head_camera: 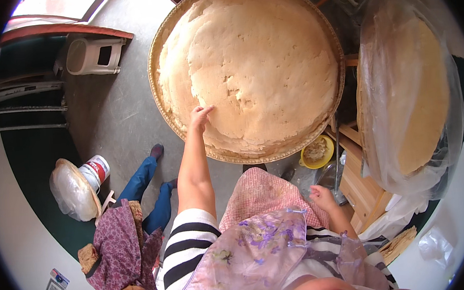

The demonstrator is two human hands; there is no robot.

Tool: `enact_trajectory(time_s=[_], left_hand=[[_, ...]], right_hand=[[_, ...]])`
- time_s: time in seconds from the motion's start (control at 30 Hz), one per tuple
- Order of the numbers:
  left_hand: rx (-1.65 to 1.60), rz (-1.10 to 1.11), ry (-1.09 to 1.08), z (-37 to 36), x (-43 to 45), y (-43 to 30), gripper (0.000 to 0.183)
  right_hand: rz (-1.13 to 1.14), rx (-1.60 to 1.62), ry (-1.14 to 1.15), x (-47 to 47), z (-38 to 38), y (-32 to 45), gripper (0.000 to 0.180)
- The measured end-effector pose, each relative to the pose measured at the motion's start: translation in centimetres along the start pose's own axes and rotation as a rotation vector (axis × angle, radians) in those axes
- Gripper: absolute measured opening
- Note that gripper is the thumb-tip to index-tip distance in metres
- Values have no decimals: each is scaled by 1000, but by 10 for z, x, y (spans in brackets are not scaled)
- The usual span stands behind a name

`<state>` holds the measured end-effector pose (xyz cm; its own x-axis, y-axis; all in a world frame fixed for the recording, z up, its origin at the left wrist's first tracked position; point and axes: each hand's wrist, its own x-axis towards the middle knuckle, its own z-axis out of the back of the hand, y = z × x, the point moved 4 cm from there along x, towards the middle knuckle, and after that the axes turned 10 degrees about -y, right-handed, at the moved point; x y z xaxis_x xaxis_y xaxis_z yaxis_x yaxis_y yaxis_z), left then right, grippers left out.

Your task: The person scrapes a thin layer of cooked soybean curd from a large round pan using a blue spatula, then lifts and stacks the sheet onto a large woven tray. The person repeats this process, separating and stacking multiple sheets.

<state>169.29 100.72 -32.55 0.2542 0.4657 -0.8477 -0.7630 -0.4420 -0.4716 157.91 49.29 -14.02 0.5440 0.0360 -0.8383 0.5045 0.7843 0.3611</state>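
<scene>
A huge round mass of pale dough [258,61] fills a wide basket with a braided rim [154,83] in front of me. Its surface is smooth in places, with small torn pits near the middle and ragged flakes along the near and left edges. My left hand [200,118] rests at the dough's lower left, fingertips bunched at its surface; whether they pinch a bit of it cannot be told. Lower right, away from the basket, my right hand [322,197] hangs in the air beside my checked apron, fingers curled, with nothing visible in it.
A yellow bowl [330,152] with pale scraps stands below the basket's right edge. At right, a plastic-covered round basket [419,89] sits over a wooden cabinet [359,184]. A person in blue trousers [136,179] is at lower left, near a white bucket [97,170]. A white stool [94,55] lies upper left.
</scene>
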Motion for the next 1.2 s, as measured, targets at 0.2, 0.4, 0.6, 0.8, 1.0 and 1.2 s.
enact_trajectory(time_s=[0.2, 0.4, 0.6, 0.8, 1.0, 1.2], left_hand=[[-34, -226, 21, -34, -59, -38, 34], [-108, -394, 109, -58, -161, -122, 33], [-93, -520, 226, -50, -268, -215, 42], [168, -691, 240, -20, -363, -307, 51], [397, -890, 156, -16, -459, -397, 56], [539, -986, 129, -62, -556, -452, 50]], right_hand=[[-112, 88, -19, 17, -9, -16, 34], [-133, 301, -10, 42, -5, -11, 36], [-408, 849, 45, 87, -1, 45, 60], [-160, 1454, 456, 120, -51, 152, 83], [-258, 1496, 380, 124, -80, 210, 66], [11, 1628, 631, 105, -44, 295, 24]])
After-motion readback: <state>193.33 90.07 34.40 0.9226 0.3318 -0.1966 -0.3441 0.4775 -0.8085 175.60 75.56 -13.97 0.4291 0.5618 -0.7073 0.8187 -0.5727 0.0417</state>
